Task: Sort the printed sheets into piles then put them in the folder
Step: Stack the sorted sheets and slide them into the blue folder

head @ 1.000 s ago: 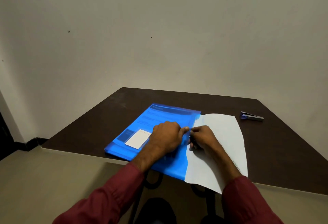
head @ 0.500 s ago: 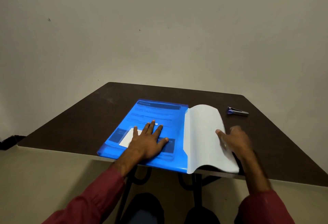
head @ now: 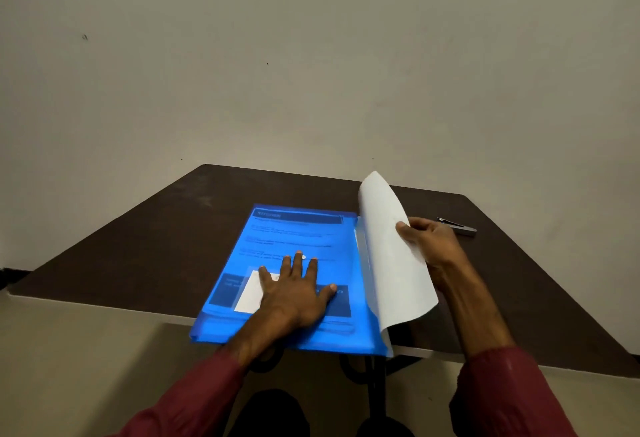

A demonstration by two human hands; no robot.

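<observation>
While the head camera looked down over a dark brown table [head: 138, 246], a translucent blue folder [head: 294, 236] lay flat on it, its near edge hanging a little past the table's front edge. Through the blue cover a printed sheet [head: 298, 229] showed inside the folder, with a dark band across its far end and lines of text below that were too blurred to read. A white label [head: 251, 293] sat near the folder's near left corner.

The left hand [head: 294, 294] lay palm down on the folder's near half, fingers straight and spread, holding nothing; its little finger partly covered the label.

Along the folder's right edge a white sheet [head: 391, 263] stood up off the table in a curve, its far corner raised highest and its near corner low by the folder's near right corner. Whether it was joined to the folder could not be told. The right hand [head: 429, 239] held this sheet by its right edge, thumb on the face turned to the camera and fingers curled behind it.

Beyond the right hand, a small metal stapler [head: 457, 228] rested near the table's far right corner, well apart from the folder. Dark red sleeves [head: 502, 391] covered both forearms, and a plain pale wall [head: 311, 73] rose behind the table.
</observation>
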